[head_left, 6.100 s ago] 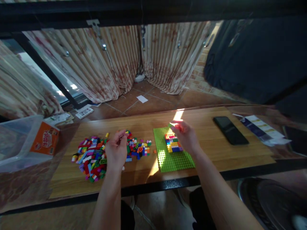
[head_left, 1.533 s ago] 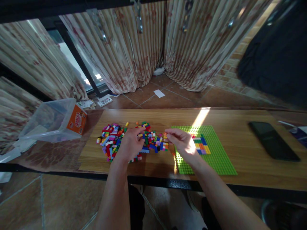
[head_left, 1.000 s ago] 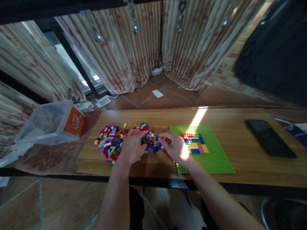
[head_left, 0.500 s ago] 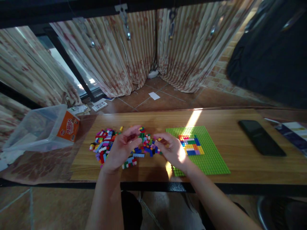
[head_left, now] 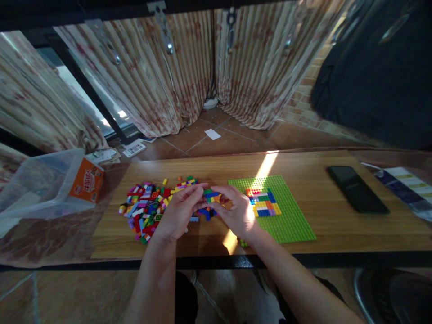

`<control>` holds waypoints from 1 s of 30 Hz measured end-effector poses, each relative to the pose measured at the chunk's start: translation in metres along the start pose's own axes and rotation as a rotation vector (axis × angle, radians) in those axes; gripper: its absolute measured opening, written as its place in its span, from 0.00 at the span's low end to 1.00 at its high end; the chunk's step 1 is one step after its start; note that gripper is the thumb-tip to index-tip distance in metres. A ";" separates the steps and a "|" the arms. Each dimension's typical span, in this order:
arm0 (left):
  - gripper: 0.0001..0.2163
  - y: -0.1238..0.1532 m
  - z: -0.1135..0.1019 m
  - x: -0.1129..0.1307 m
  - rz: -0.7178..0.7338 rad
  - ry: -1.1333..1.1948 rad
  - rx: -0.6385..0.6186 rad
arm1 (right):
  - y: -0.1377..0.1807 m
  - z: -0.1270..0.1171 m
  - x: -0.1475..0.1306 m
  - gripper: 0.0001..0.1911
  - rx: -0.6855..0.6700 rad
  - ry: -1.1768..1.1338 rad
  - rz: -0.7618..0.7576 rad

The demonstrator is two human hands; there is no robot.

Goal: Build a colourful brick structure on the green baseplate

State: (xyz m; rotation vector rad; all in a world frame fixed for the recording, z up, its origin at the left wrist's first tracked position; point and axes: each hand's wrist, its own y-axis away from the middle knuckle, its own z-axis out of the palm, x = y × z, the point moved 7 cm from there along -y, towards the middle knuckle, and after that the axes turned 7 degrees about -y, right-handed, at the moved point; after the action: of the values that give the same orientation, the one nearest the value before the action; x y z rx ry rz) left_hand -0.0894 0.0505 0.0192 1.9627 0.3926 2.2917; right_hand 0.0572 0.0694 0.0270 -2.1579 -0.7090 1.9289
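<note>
My left hand (head_left: 184, 210) is closed in a pinch at the right side of a pile of loose toy bricks (head_left: 145, 211). Facing it, my right hand (head_left: 236, 211) curls its thumb and fingers together. Between the fingertips of both hands is a small cluster of toy bricks (head_left: 212, 196) in blue, green and orange; its exact shape is partly hidden. More bricks lie beneath and behind the fingers. Just right of my right hand is a green baseplate (head_left: 293, 225), bearing a flat block of multicoloured bricks (head_left: 266, 207).
A black phone (head_left: 357, 189) lies at the table's right, with printed packaging (head_left: 405, 184) beyond it. Off the left end stands a clear plastic bin (head_left: 43, 184) with an orange label. The wooden table (head_left: 303, 171) has a dark front edge.
My hands have come closer together, their fingertips now meeting around the small brick cluster. The whole view has shifted slightly, so the table appears further left.
</note>
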 end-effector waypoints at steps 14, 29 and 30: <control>0.13 -0.001 0.006 -0.003 -0.009 -0.057 -0.003 | 0.001 0.002 0.022 0.12 0.038 -0.498 0.360; 0.13 0.001 0.012 -0.004 -0.059 0.130 -0.049 | 0.002 0.011 0.026 0.14 0.050 -0.829 0.627; 0.13 0.001 0.015 -0.004 -0.052 0.110 -0.048 | 0.003 0.011 0.026 0.15 0.061 -0.811 0.629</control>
State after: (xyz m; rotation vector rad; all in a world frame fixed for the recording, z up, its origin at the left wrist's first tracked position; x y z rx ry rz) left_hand -0.0744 0.0502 0.0179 1.7886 0.3897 2.3602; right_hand 0.0486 0.0765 0.0006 -1.6110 -0.0073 3.1448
